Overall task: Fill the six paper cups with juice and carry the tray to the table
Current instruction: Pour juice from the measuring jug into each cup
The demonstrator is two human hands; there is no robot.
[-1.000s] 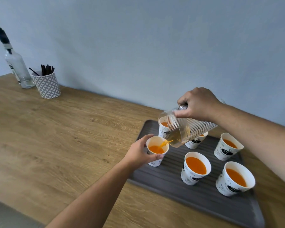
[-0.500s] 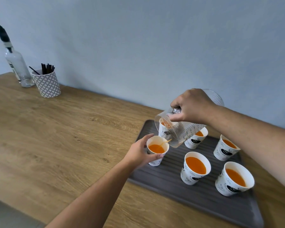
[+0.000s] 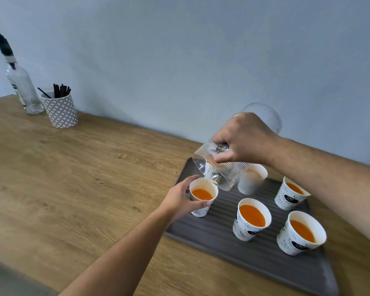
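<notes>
Juice service nears its end: a person's right hand [image 3: 244, 142] clamps curled fingers around a ribbed clear jug [image 3: 263, 118], tipping it steeply mouth-down so a thin thread of juice runs into the near-left paper cup [image 3: 203, 195]. The left hand [image 3: 179, 199] wraps thumb and fingers around that cup's side, apparently to steady the light paper and keep it under the spout. The cup stands at the near-left corner of a dark ridged tray [image 3: 254, 259], roughly half full. The near-middle cup [image 3: 251, 221], near-right cup [image 3: 301, 233], far-right cup [image 3: 291, 193] and far-middle cup [image 3: 251, 180] hold juice; the jug masks the far-left spot. The steep tilt suggests the jug is almost drained. The tray rests on a wooden counter [image 3: 73, 178] by the wall, not yet lifted. At far left stand a glass bottle [image 3: 21, 86] and a patterned pot [image 3: 60, 110] of dark sticks.
</notes>
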